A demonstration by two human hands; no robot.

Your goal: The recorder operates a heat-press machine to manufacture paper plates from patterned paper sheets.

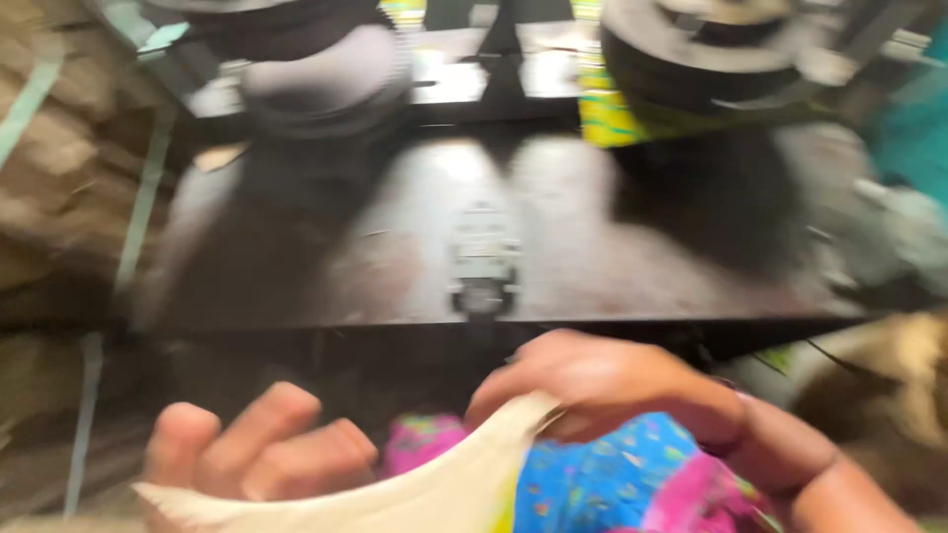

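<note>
Nearest to me, both hands hold a cream sheet [395, 494] that curves between them low in the view. The left hand [252, 449] sits at the sheet's left end with its fingers curled over the edge, closed on it. The right hand [592, 385] pinches the sheet's upper right corner, fingers bent and closed on it. Under the sheet and the right wrist lies bright cloth [602, 484], blue and pink with small coloured specks. Everything is blurred, so finer detail of the grip is hard to make out.

Beyond the hands stands a dark metal machine bed [415, 266], shiny in patches, with a small light fitting [484, 262] near its middle. Farther back two round dark dies [316, 69] stand left and right above the bed. A yellow-green patch [612, 123] shows below the right one. Brown sacking [59, 168] fills the left side.
</note>
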